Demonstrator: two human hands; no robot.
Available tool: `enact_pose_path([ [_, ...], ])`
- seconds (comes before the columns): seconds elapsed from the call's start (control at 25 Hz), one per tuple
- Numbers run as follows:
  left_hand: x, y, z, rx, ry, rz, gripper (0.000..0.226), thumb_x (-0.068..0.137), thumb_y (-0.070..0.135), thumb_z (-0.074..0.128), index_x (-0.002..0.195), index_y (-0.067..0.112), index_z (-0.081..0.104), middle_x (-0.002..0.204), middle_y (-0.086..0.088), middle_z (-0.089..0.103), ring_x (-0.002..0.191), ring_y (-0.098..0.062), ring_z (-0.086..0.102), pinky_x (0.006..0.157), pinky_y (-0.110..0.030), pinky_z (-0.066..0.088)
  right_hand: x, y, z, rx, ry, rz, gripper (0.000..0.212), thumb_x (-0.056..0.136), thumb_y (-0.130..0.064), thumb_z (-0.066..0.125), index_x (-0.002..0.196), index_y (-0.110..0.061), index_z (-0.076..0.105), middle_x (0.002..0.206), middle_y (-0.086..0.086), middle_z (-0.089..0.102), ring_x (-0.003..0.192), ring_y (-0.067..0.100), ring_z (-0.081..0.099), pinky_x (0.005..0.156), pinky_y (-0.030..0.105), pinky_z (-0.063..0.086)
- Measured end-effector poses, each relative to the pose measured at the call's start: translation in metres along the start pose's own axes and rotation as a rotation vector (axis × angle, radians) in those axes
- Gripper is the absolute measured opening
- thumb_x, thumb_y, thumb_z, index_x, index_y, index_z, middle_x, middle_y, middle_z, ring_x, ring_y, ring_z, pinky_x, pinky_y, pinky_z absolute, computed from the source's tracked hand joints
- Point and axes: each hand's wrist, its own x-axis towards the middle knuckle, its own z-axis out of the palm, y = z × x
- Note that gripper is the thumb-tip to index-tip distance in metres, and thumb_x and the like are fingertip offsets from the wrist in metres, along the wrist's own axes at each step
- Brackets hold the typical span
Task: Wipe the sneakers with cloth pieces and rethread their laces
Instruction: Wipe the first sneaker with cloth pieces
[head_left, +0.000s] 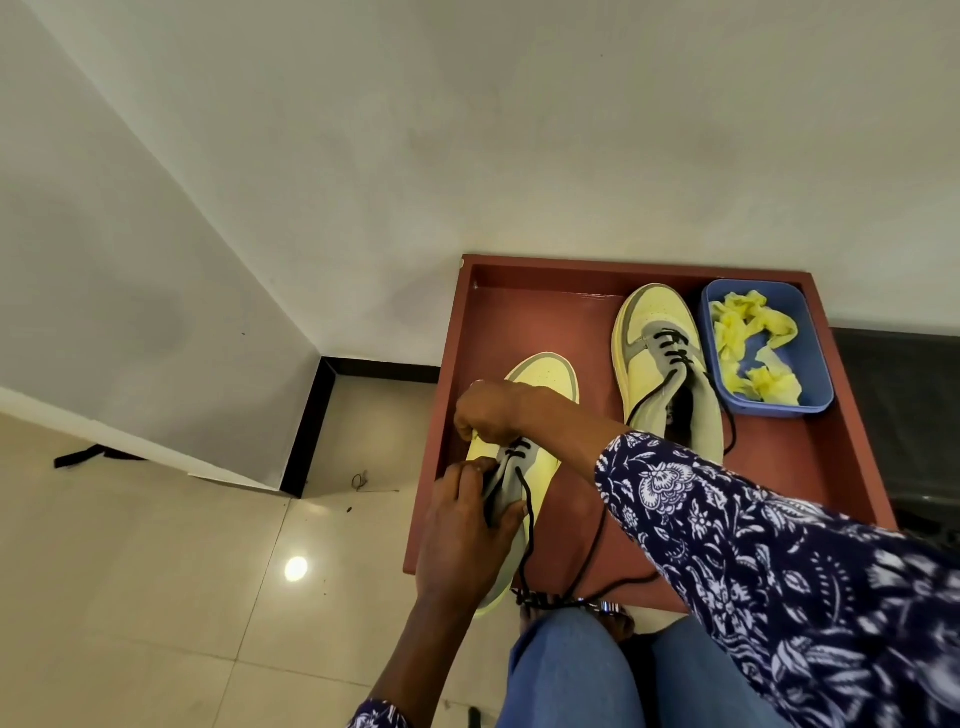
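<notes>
The sneaker (519, 467) looked light, its tongue soft; the left hand (462, 530) gripped that tongue while the right hand (485, 413) pinched the limp lace (524, 499) near its tip.

Red-brown tray (857, 457) by white wall (467, 130); tiled floor (156, 597).

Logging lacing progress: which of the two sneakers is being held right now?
The near sneaker, at the tray's left side: both hands grip it. The far sneaker lies untouched beside the blue tub.
</notes>
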Motion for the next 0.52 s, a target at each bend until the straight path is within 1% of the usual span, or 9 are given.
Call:
enact_pose_path([
  [0.08,0.0,0.0,0.0,-0.003,0.005,0.002,0.049,0.082,0.037,0.065,0.124,0.018,0.049,0.121,0.004,0.053,0.107,-0.006,0.047,0.083,-0.013,0.034,0.001,0.005,0.0,-0.067,0.024,0.03,0.024,0.086,0.001,0.049,0.104,0.0,0.065,0.108,0.015,0.064,0.097,0.029,0.06,0.087,0.04,0.053],
  [0.2,0.0,0.0,0.0,-0.008,0.019,0.015,0.049,0.082,0.035,0.066,0.124,0.017,0.05,0.121,0.003,0.054,0.103,-0.002,0.043,0.081,-0.013,0.033,-0.005,0.016,-0.005,-0.132,0.063,0.098,0.022,0.086,0.003,0.049,0.104,0.002,0.062,0.108,0.014,0.063,0.1,0.03,0.058,0.086,0.038,0.052],
  [0.28,0.0,0.0,-0.001,0.0,0.03,0.026,0.048,0.081,0.035,0.066,0.123,0.016,0.051,0.12,0.003,0.055,0.1,0.001,0.038,0.079,-0.011,0.031,-0.009,0.029,-0.009,-0.152,0.113,0.164,0.024,0.087,0.001,0.048,0.105,0.001,0.062,0.112,0.016,0.062,0.104,0.031,0.058,0.085,0.04,0.053],
  [0.36,0.0,0.0,0.0,0.008,0.037,0.038,0.047,0.081,0.035,0.066,0.122,0.016,0.052,0.119,0.002,0.056,0.099,0.001,0.038,0.077,-0.008,0.029,-0.014,0.041,-0.009,-0.153,0.157,0.239,0.027,0.088,-0.002,0.046,0.11,-0.002,0.061,0.117,0.015,0.059,0.108,0.032,0.056,0.082,0.041,0.053],
  [0.52,0.0,0.0,0.001,0.012,0.037,0.035,0.046,0.082,0.035,0.066,0.121,0.015,0.052,0.119,0.002,0.056,0.099,0.0,0.038,0.073,-0.005,0.028,-0.029,0.061,-0.011,-0.063,0.188,0.367,0.034,0.09,-0.004,0.044,0.122,-0.004,0.055,0.123,0.016,0.054,0.115,0.033,0.05,0.092,0.041,0.049],
])
